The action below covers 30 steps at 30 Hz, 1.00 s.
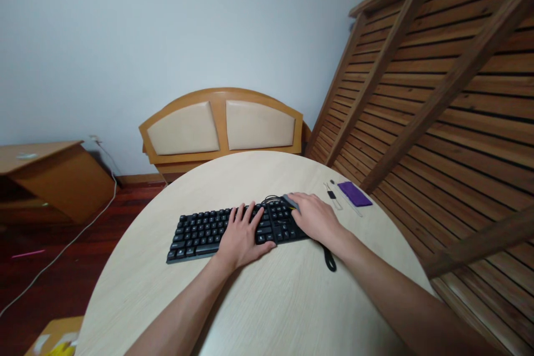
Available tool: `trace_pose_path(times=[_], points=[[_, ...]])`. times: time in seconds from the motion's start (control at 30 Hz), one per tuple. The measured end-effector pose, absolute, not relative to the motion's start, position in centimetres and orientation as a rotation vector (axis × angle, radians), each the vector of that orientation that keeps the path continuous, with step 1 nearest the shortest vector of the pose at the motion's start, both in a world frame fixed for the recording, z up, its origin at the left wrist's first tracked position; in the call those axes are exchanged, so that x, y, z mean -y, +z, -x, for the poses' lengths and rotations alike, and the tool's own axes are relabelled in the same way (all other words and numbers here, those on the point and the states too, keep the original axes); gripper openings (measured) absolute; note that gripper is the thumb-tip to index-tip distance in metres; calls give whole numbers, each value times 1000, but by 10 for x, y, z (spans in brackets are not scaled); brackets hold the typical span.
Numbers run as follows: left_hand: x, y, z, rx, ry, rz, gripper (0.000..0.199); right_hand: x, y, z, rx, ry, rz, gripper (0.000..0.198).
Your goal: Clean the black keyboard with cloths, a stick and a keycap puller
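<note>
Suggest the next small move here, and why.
Probably slide the grey item lightly over the right-end keys of the keyboard, with the left grip bracing. The right grip appears closed around that item at those keys, and the left grip lies spread across the keyboard, well placed to steady it. Most of the item is hidden, so that's a guess.

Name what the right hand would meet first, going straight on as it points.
The right hand would likely meet the black cable by the far edge of the keyboard; depth is unclear.
</note>
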<state>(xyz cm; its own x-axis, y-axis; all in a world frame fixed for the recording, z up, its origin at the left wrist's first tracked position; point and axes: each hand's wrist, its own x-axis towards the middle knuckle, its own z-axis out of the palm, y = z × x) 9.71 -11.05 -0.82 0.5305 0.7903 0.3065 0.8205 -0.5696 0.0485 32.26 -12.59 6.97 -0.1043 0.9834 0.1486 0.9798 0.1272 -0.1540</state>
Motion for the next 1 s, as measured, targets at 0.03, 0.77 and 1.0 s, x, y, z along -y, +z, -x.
trace_pose_path(times=[0.03, 0.77, 1.0], points=[[110, -9, -97, 1401, -456, 2660, 92, 118, 67, -318, 2203, 8, 1918, 52], [108, -14, -97, 1408, -508, 2652, 103, 170, 35, -293, 2402, -68, 1906, 50], [106, -21, -95, 1408, -635, 2664, 112, 158, 54, -288, 2286, -37, 1902, 44]])
